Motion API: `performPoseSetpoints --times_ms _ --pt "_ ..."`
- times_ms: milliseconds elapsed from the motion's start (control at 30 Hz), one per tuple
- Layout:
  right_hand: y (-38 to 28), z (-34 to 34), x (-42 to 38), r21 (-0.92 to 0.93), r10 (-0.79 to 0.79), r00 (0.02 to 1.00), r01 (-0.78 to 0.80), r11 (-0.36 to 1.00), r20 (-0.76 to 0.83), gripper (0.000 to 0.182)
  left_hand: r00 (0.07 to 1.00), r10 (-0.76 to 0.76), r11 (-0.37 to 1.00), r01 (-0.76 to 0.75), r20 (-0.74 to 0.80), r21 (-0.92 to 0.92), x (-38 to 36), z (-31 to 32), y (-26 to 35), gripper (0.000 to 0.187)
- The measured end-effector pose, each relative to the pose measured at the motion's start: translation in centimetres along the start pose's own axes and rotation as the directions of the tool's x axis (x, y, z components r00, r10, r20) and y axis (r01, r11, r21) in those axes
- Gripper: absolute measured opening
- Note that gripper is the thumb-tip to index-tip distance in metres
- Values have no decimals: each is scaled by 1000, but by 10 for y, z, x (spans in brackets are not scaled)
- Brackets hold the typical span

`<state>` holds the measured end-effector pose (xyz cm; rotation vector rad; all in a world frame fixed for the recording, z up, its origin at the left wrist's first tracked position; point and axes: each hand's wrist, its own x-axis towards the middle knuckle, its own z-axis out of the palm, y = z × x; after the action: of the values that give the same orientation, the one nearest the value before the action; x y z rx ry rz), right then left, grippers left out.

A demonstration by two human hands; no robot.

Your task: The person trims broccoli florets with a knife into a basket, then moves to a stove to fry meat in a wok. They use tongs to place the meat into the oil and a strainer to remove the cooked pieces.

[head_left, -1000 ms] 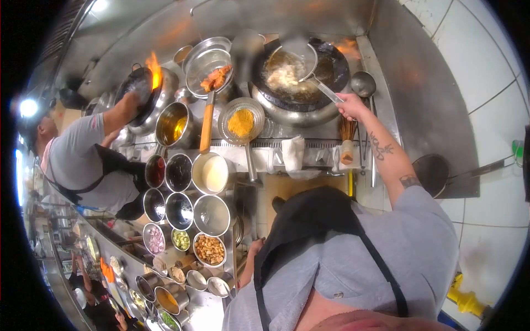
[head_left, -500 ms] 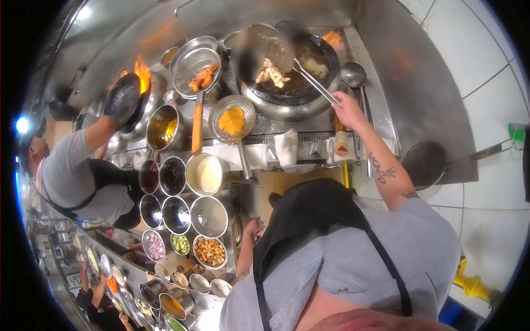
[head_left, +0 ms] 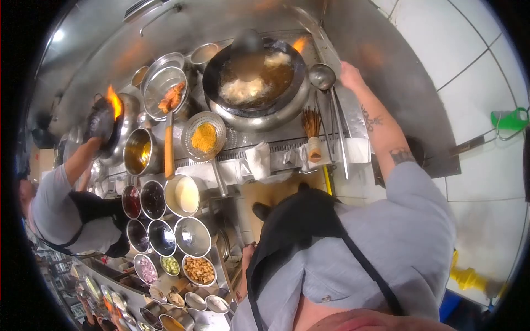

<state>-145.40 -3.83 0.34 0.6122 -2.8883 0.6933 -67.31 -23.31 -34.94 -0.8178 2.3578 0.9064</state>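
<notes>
My right hand (head_left: 351, 75) is stretched out past the right side of the wok, near the metal side wall; its fingers are too small and unclear to read, and the tongs no longer show in it. Pale food fries in bubbling oil in the large wok (head_left: 208, 91), partly behind a dark blur. A ladle (head_left: 322, 76) lies between the wok and my right hand. Low beside my apron, my left hand (head_left: 248, 252) is near the counter edge, its fingers mostly hidden.
Left of the wok are a strainer with orange food (head_left: 172, 98), a perforated skimmer (head_left: 205, 137) and an oil pot (head_left: 140, 152). Sauce pots and a bowl of nuts (head_left: 199, 271) stand below. A co-worker (head_left: 69, 204) handles a flaming wok at the left.
The tongs and the large strainer have left the wok area, and the pale pieces are now in the oil. My right hand has moved up, and the view has shifted.
</notes>
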Motion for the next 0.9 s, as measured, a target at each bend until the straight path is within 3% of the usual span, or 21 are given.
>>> performPoseSetpoints --times_ms 67,167,367,467,533,600,667,700,733,800,833,900 --pt "33 5 12 -246 131 973 -82 966 190 30 999 -25 999 24 -24 -44 -12 14 6 38" --pt "22 -7 7 -213 207 963 -169 962 173 30 990 -59 992 44 -128 -114 -25 23 10 30" --pt "42 14 -20 -222 228 961 -190 956 158 30 995 -97 974 88 -30 -208 -42 38 -7 26" --pt "10 9 -42 -221 152 988 -150 964 -8 28 999 -47 974 48 9 -221 -40 19 -9 25" --pt "-21 14 -81 -77 65 978 -82 994 -197 33 998 1 975 13 64 -221 -39 -18 11 24" --pt "-47 21 -112 90 53 946 -25 996 -319 36 992 80 984 -63 96 -166 -31 -44 26 23" --pt "-88 15 -134 0 52 983 -53 999 -178 36 914 404 886 -399 26 237 1 -26 -2 24" --pt "-107 14 -140 -45 59 992 -64 997 -108 36 987 139 975 -152 -86 -162 -1 -35 12 28" --pt "-124 16 -142 -87 51 997 -56 995 -65 36 985 -157 831 89 -78 -549 1 -50 35 31" --pt "-152 27 -146 -166 27 999 -21 986 36 37 983 -183 773 125 -31 -622 10 -84 62 39" --pt "-153 40 -144 -219 -54 997 65 974 55 35 990 -138 739 118 22 -663 10 -112 81 41" --pt "-165 51 -156 -284 -51 987 92 954 151 33 994 -91 620 102 57 -778 12 -148 110 41"
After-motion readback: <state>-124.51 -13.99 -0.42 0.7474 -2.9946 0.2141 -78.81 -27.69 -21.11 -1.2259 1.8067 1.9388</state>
